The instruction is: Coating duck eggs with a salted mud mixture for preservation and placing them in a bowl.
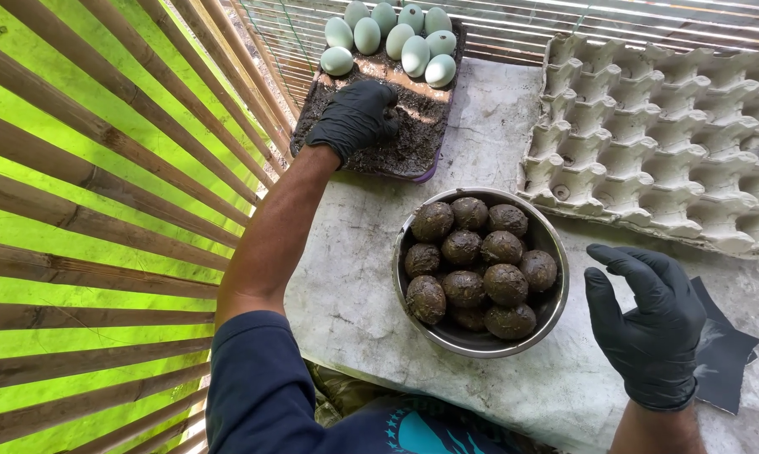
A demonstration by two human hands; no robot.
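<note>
Nearest the camera: right hand (648, 328) in a black glove, held above the pale stained surface (354, 286), palm toward the bowl, fingers (619, 256) spread apart and holding nothing. Beneath and just right of it lies a dark flat sheet (724, 353) on the surface.

Centre: round metal bowl (556, 307) standing on the surface, just left of the right hand, not touched by it. It is filled with mud-coated eggs (480, 273), dark brown, piled in more than one layer.

Right, farther back: grey pulp egg tray (657, 134), cups empty, lying flat just behind the bowl.

Far left: left hand (354, 118), also in a black glove, arm stretched out with a dark blue sleeve pushed up. Its fingers are curled together, pressed down into the dark mud (413, 134) that fills a shallow tray (430, 174); whether they enclose anything, cannot tell.

Farthest: pale blue-green eggs (392, 38), clean, standing in rows at the far end of that same tray, apart from the left hand. Bamboo slats (102, 168) run along the left side.
</note>
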